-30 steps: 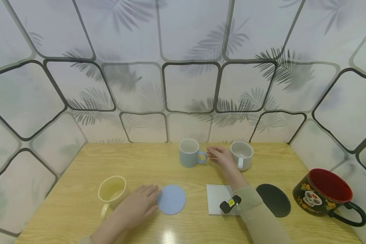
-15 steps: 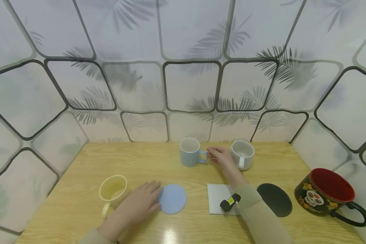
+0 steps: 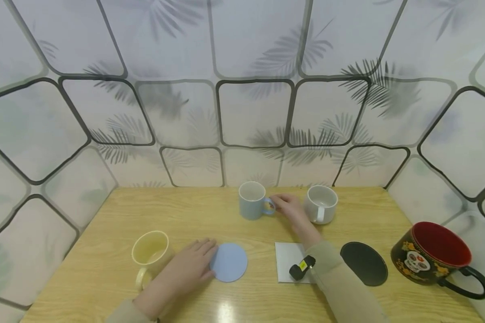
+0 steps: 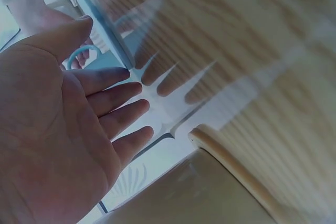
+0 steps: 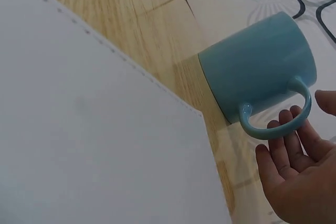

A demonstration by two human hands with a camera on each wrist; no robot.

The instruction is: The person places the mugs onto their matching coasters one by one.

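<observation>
In the head view a light blue mug (image 3: 252, 202) stands upright at the back middle of the table, its handle toward the right. My right hand (image 3: 288, 207) is at that handle (image 5: 281, 129). The right wrist view shows its fingertips (image 5: 294, 145) behind the handle loop, the thumb apart from it. Lower left, my left hand (image 3: 187, 267) lies with extended fingers between a yellow mug (image 3: 150, 251) and a round light blue coaster (image 3: 229, 263). Its fingertips are close by the coaster's left edge; contact is unclear.
A white mug (image 3: 321, 205) stands just right of my right hand. Under my right forearm lies a square white coaster (image 3: 284, 262), partly hidden. Farther right are a round black coaster (image 3: 365, 264) and a large black skull mug (image 3: 428, 255). Patterned panels (image 3: 250, 112) wall the back and sides.
My right hand has moved slightly left, so its fingertips now reach the blue mug's handle. My left hand has shifted slightly toward the blue coaster. The mugs stay in place.
</observation>
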